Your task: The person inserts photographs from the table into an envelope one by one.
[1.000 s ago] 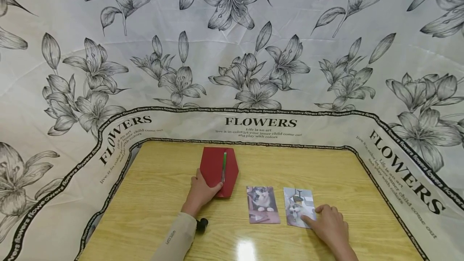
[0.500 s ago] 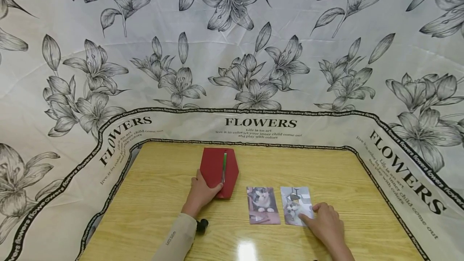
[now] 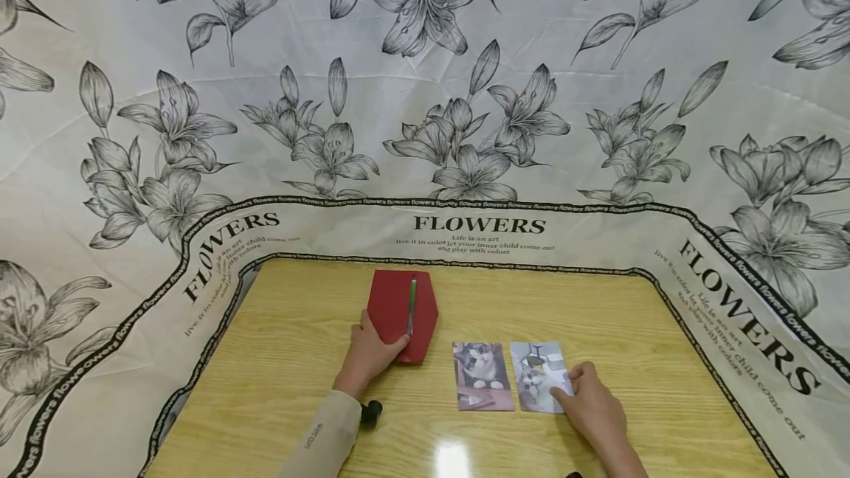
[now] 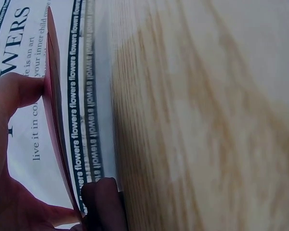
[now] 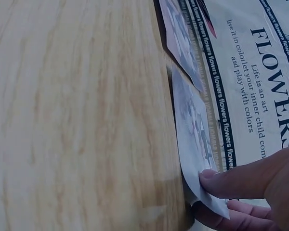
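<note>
My left hand grips a red envelope by its lower left part, thumb on top and fingers underneath. A slim strip, green at its far end, lies along the envelope, its near end at my thumb. The left wrist view shows the envelope edge-on, raised off the table between thumb and fingers. My right hand pinches the right edge of a cat photo; in the right wrist view its thumb presses on top and fingers are below the bent corner. Just left of it lies another cat photo.
The wooden table is ringed by a flower-print cloth at its back and sides. A small black object shows at my left wrist. Light glares off the table's near middle.
My right hand has slid its photo leftward, narrowing the gap to the other photo, and the photo has straightened a little. My left hand and the red envelope have stayed put.
</note>
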`<action>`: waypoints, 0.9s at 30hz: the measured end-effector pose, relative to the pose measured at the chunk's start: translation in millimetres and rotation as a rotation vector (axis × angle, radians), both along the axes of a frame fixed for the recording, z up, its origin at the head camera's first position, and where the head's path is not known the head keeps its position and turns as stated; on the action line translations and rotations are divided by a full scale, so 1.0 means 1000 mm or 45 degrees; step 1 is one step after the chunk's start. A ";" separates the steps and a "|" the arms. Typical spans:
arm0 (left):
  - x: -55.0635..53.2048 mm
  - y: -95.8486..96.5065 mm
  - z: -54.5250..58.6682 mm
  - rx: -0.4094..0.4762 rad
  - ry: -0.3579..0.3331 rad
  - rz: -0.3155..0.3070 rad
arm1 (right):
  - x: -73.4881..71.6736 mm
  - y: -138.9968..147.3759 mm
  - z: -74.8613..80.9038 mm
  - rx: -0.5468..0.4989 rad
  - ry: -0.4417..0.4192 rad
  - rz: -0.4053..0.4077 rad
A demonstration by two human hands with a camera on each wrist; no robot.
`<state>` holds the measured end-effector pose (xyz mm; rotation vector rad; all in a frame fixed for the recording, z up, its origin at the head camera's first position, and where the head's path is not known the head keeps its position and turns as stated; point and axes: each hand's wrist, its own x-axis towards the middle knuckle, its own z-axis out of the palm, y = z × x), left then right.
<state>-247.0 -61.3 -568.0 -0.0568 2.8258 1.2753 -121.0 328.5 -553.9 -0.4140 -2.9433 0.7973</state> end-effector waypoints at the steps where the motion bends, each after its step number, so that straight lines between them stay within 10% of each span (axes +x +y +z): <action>1: 0.000 0.000 0.000 -0.001 0.000 -0.001 | -0.001 0.000 0.001 -0.014 0.006 0.003; 27: 0.001 0.000 0.002 0.007 -0.006 -0.007 | -0.053 -0.037 0.028 -0.407 0.400 -0.078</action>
